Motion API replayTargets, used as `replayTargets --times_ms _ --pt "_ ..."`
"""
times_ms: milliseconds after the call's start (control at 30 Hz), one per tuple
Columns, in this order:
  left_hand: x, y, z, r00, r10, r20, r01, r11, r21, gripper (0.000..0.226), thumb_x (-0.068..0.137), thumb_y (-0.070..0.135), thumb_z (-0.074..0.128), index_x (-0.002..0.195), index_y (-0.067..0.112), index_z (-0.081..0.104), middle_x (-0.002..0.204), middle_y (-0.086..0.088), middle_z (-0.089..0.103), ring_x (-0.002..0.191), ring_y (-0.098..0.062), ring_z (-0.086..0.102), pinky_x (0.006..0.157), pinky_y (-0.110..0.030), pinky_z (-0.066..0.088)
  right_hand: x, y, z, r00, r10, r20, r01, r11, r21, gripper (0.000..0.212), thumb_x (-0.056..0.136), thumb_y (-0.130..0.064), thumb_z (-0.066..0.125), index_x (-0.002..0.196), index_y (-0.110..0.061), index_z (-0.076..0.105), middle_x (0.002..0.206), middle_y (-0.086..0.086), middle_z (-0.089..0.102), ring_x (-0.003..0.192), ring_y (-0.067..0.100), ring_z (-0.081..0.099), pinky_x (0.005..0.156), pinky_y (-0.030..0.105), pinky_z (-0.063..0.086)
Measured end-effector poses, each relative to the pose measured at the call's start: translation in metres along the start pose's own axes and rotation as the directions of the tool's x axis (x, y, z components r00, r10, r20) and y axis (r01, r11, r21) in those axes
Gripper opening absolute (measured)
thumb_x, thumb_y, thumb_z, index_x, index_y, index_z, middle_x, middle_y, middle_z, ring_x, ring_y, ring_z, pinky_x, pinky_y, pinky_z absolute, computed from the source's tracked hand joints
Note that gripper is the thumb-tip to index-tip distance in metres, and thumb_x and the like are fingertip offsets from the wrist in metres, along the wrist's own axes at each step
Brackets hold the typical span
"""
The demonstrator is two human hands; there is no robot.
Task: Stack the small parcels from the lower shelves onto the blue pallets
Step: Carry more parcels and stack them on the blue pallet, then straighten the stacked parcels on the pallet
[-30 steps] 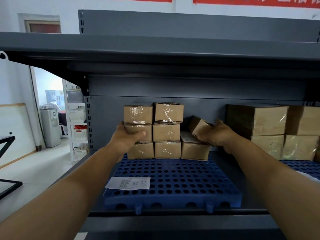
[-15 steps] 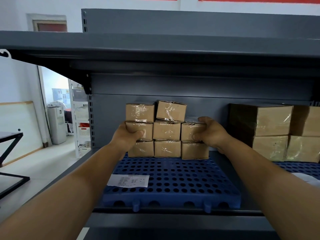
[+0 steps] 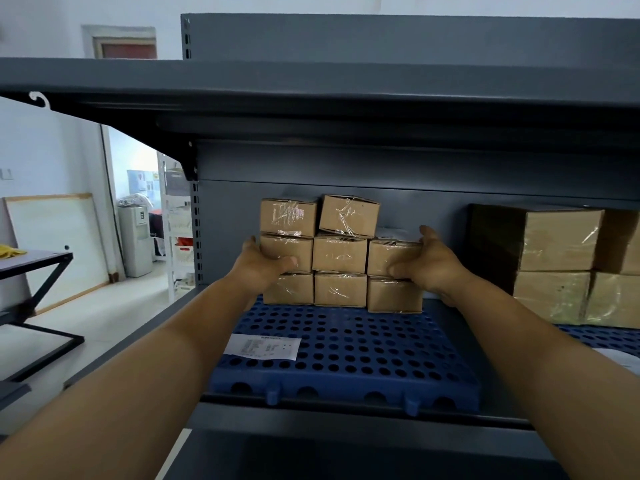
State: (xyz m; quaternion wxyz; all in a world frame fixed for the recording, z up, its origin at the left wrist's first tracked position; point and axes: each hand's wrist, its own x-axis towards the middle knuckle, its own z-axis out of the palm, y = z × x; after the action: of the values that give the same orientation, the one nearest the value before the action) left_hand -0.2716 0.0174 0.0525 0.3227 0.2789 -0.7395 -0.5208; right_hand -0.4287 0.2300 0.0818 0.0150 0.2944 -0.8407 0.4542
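We are seating a parcel (image 3: 393,258) on the pallet (image 3: 346,351) stack's right column, right hand (image 3: 427,261) gripping it, left hand (image 3: 265,266) gripping the left column's middle box (image 3: 287,252). Next: releasing, fetching another.

The small brown cardboard parcel (image 3: 393,258) that the right hand (image 3: 431,263) held tilted a second ago now sits level on the lower right parcel (image 3: 393,295), flush beside the middle row. The right hand now cups its right side, thumb across the front.
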Motion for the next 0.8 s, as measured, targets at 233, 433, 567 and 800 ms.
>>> replayTargets --times_ms 233,433,567,800 --pt "-0.031 0.008 0.004 0.997 -0.032 -0.077 0.036 0.998 0.050 0.109 0.076 0.027 0.078 0.152 0.019 0.000 0.147 -0.012 0.040 0.129 -0.031 0.046 0.105 -0.047 0.042 -0.006 0.004 -0.008 0.999 -0.006 0.037 0.007 1.000 -0.014 0.107 0.075 -0.010 0.077 0.152 -0.013 0.002 0.148 0.013 0.036 0.132 0.028 0.041 0.092 0.030 0.040" --pt "-0.061 0.013 0.008 0.992 -0.006 -0.129 0.036 0.972 0.232 0.097 0.083 0.020 0.071 0.152 0.015 0.004 0.148 -0.011 0.037 0.126 -0.029 0.047 0.091 -0.033 0.047 -0.019 0.007 -0.015 0.997 -0.018 0.072 0.024 0.996 -0.084 0.111 0.076 -0.010 0.077 0.152 -0.011 -0.004 0.153 0.014 0.028 0.138 0.029 0.033 0.105 0.034 0.035" --pt "-0.085 0.020 0.010 0.995 0.012 -0.097 0.028 0.917 0.397 0.084 0.084 0.015 0.066 0.150 0.013 0.014 0.143 -0.015 0.042 0.122 -0.032 0.050 0.100 -0.040 0.046 -0.035 0.010 -0.023 0.995 0.014 0.095 0.001 0.987 -0.160 0.119 0.072 -0.017 0.082 0.152 -0.012 -0.005 0.158 0.012 0.019 0.141 0.027 0.029 0.111 0.034 0.032" --pt "-0.152 0.047 0.022 0.993 0.111 0.049 -0.120 0.864 0.488 0.084 0.089 0.018 0.060 0.153 0.020 0.007 0.152 -0.013 0.031 0.094 -0.022 0.064 0.078 -0.033 0.054 -0.093 0.005 -0.044 0.998 -0.009 0.054 0.023 0.962 -0.271 0.105 0.063 -0.029 0.084 0.148 -0.016 0.024 0.150 0.010 0.035 0.132 0.031 0.043 0.103 0.044 0.044"
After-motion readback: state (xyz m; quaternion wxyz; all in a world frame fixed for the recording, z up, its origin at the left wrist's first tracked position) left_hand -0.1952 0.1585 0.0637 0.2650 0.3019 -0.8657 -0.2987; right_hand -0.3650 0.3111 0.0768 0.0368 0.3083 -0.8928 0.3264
